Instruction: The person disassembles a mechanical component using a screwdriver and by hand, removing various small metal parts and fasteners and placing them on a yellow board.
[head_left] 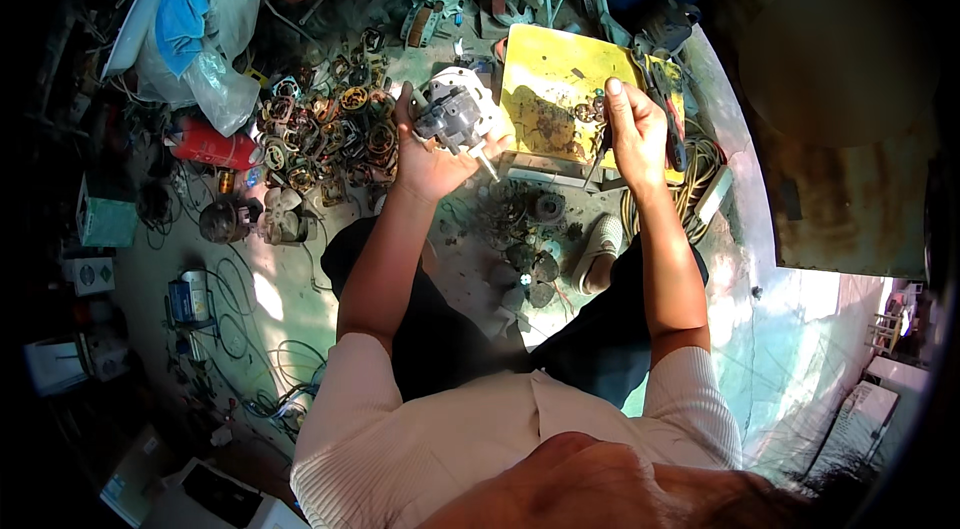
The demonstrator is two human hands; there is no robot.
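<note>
Broadly, a pale green-grey concrete floor [780, 339] spreads around the seated person, and a flat, dirt-smudged yellow board [545, 64] lies ahead, right of centre. Left of it sprawls a heap of copper-and-metal ring-shaped parts [335, 124], with a shiny red cylinder [212, 144] lying at the heap's left edge. Nearer the middle, a grey-and-white motor-like assembly [455, 111] is up in the left hand [430, 164] — cupped beneath and around it, fingers partly spread, just beside the board's left edge. The right hand [638, 134] is above the board's right part, fingers curled closed around a thin, dark, rod-like tool [597, 164] that points downward — its upper end is hidden. Smallest are the round metal bits [585, 113] beside that hand, over the yellow surface.
</note>
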